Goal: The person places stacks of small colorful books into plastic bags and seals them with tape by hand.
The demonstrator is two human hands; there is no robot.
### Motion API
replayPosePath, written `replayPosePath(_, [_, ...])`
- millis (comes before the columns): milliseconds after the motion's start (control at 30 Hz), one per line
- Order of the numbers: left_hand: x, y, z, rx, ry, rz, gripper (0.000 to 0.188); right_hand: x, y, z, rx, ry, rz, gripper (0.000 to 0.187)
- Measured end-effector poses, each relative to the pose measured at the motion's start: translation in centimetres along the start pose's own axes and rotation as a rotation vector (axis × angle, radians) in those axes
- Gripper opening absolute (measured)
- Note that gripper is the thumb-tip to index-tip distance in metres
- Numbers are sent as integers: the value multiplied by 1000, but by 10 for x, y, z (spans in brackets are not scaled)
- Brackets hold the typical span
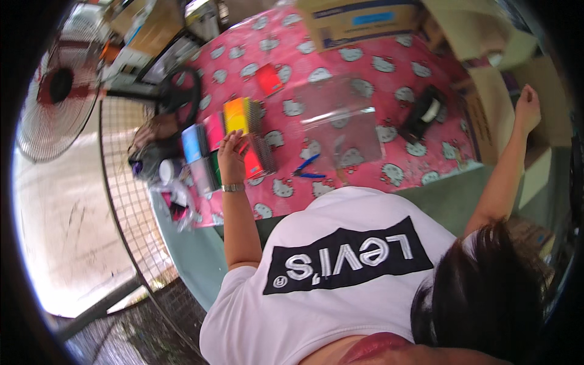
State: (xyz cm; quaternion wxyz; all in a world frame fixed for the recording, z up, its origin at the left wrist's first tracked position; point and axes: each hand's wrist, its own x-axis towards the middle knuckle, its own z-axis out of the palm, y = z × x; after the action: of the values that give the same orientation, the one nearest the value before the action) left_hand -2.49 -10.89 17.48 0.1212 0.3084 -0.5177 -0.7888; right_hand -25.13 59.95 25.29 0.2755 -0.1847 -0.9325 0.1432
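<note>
My left hand (232, 159), a watch on its wrist, is over the near side of several stacks of small spiral-bound notebooks. Its fingers look slightly apart and bent at the stacks' edge. Yellow notebooks (238, 114) lie just beyond the fingertips, red ones (254, 159) to their right, and blue ones (194, 143) to the left. A single red notebook (269, 80) lies apart, farther back. Out to the right, my right hand (528, 111) is raised at an open cardboard box (485, 115). Its fingers are drawn together; anything between them is too small to make out.
A clear plastic sheet or bag (340, 125) lies mid-table on the pink patterned cloth (283, 187). Blue-handled pliers (310, 167) are near the front, a black tape dispenser (421, 115) to the right. Another carton (359, 23) stands behind; a fan (59, 88) is at left.
</note>
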Motion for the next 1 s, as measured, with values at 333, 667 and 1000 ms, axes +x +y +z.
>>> replayPosePath(333, [112,69,-202,391,477,246,20,-308,-463,157,998,-925,-594,24])
replayPosePath(667, [185,44,-255,829,272,45,50,-453,-624,222,318,-1071,-751,43])
replayPosePath(1000, [178,54,-257,812,255,37,52,-551,-669,179,652,-1350,-363,46])
